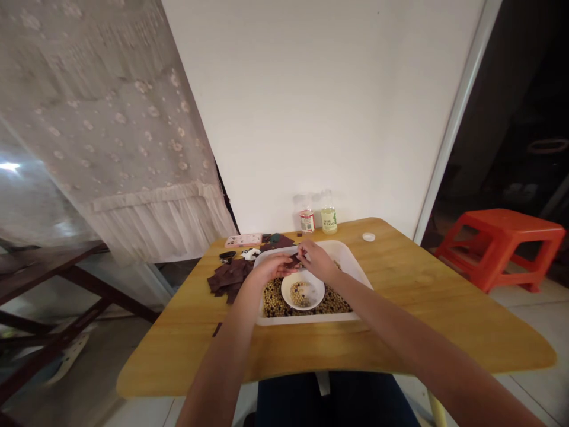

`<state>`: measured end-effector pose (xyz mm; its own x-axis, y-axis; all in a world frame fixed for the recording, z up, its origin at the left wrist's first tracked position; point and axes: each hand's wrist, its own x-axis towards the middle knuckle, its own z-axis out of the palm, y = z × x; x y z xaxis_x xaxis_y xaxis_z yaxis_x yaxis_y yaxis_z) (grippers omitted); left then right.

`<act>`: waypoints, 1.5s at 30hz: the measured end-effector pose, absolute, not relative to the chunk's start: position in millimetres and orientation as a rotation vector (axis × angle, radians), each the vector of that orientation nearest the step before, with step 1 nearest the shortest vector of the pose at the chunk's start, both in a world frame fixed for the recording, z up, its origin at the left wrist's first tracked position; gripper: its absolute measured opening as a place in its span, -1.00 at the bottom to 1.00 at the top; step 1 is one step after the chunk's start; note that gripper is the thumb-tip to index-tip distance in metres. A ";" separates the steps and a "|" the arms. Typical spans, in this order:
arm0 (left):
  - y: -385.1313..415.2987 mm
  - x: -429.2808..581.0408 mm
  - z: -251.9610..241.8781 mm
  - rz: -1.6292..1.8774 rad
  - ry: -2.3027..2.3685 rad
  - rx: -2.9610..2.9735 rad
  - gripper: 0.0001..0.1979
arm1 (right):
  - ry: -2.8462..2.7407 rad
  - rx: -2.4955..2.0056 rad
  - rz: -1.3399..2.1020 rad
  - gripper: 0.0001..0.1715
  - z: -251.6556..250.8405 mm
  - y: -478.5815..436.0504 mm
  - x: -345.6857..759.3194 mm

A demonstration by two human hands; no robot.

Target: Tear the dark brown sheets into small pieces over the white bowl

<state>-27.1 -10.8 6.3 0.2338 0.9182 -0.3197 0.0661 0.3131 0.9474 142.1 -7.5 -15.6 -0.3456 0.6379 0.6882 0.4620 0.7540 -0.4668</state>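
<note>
Above the back part of a white tray (pixel 362 273), my left hand (pixel 276 267) holds a small dark brown piece (pixel 293 261). The fingertips of my right hand (pixel 315 258) are pinched at that piece's right end. Just below both hands, a white bowl (pixel 316 292) with some pale beads in it sits in the tray. Many tan and dark beads (pixel 275 301) lie in the tray around the bowl. A pile of dark brown pieces (pixel 229 277) is left of the tray, by my left forearm.
A pink case (pixel 243 240), a red-labelled jar (pixel 306 220), a bottle (pixel 329 219) and a white cap (pixel 368 237) stand or lie along the back of the wooden table (pixel 427 296). An orange stool (pixel 502 243) is on the floor at right.
</note>
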 end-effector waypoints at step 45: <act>-13.0 -26.3 8.0 0.768 1.179 1.082 -0.66 | -2.000 -0.833 0.236 -0.88 -15.0 -7.4 142.4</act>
